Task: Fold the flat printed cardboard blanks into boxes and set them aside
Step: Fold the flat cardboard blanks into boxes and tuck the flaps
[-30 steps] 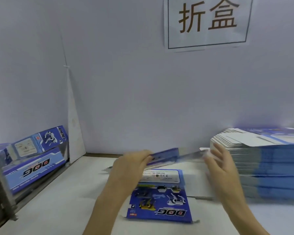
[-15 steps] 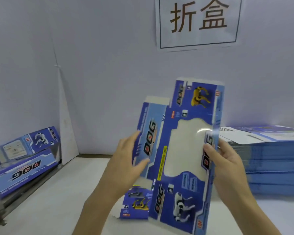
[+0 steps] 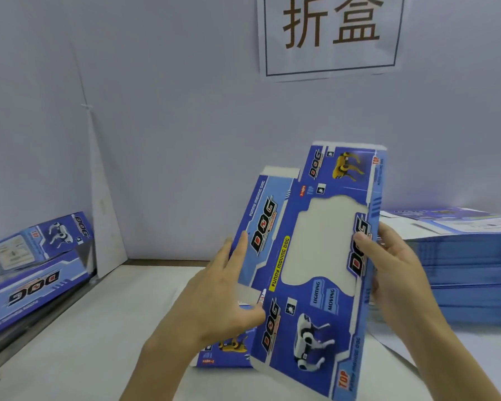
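Cardboard blank [image 3: 301,328] — unfolded, gripped upright above the table [image 3: 99,328], left hand [image 3: 214,308] on its side panel, right hand [image 3: 399,273] on the opposite edge. Beneath, another printed piece [image 3: 223,354]; beyond, tall stack [image 3: 469,270] waiting at right, two finished boxes [image 3: 41,256] at left — looks barely begun.

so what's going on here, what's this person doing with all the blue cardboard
A person is folding toy-dog packaging. They hold one flat DOG box blank upright above the table: the left hand holds its left side panel, the right hand pinches its right edge. It is not yet folded into a box. A stack of flat blanks waits on the right, finished boxes lie at the left, and another printed piece lies on the table below.
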`<state>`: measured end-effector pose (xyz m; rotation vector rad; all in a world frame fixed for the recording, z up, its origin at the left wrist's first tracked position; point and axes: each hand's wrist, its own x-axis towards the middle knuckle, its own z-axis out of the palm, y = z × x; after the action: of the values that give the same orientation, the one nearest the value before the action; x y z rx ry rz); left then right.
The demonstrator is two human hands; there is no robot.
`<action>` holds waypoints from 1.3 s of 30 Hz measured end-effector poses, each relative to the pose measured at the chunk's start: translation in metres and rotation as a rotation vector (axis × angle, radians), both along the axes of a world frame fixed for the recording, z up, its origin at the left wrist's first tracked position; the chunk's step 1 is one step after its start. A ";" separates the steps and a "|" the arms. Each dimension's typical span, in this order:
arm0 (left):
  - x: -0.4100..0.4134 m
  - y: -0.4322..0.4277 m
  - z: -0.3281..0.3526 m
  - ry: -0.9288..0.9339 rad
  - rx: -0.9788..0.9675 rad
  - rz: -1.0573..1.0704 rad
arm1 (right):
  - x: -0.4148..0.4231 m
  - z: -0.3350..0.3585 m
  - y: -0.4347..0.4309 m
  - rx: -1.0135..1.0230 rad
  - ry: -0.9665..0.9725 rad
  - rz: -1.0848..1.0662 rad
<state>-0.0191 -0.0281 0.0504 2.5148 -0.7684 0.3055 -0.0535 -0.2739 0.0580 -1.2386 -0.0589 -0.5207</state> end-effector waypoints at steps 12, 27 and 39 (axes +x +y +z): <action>-0.001 -0.007 -0.005 0.462 -0.394 -0.147 | -0.002 -0.003 0.019 -0.254 -0.052 -0.165; 0.008 -0.008 0.014 0.610 -0.851 -0.147 | -0.001 0.000 0.003 -0.335 -0.069 -0.118; -0.013 -0.032 0.010 0.309 -1.170 -0.061 | -0.012 -0.012 0.060 -0.645 -0.239 0.027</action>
<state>-0.0317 -0.0598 0.0604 1.3778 -0.3512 0.2317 -0.0656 -0.2142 0.0463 -1.7923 -0.4757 -0.6501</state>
